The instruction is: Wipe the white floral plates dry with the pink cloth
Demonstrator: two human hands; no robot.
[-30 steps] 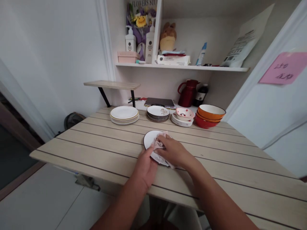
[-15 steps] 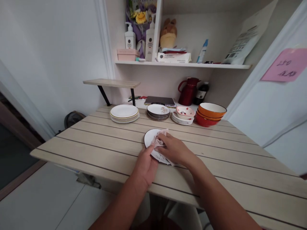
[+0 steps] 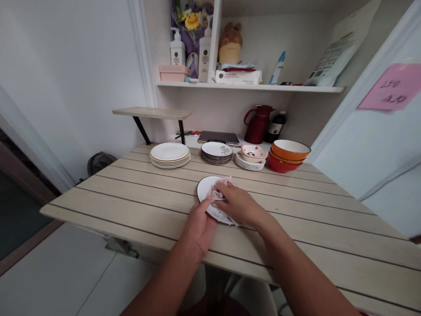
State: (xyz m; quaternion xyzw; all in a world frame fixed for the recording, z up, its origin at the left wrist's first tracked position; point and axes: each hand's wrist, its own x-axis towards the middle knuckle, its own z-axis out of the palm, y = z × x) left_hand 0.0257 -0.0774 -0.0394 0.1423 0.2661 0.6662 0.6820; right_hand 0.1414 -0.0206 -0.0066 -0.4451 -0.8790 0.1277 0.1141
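A white plate (image 3: 204, 186) with a dark rim and a small printed pattern is held over the wooden table (image 3: 131, 197), near its front edge. My left hand (image 3: 200, 221) grips the plate's lower left edge, thumb on top and fingers underneath. My right hand (image 3: 238, 202) is closed on a pale pink cloth (image 3: 226, 181) pressed against the plate's face. Part of the cloth hangs past the plate's lower right edge. The right side of the plate is hidden by my right hand and the cloth.
Behind the plate stand white plates (image 3: 169, 152), dark-rimmed plates (image 3: 215, 150), small plates with a pink bowl (image 3: 253, 152) on top, and orange and red bowls (image 3: 289, 151). Farther back are a red jug (image 3: 258, 125), a dark bottle (image 3: 275, 127) and a small raised shelf (image 3: 151, 113).
The whole view has shifted very slightly. Both hands, the cloth and the plate keep nearly the same position and grip.
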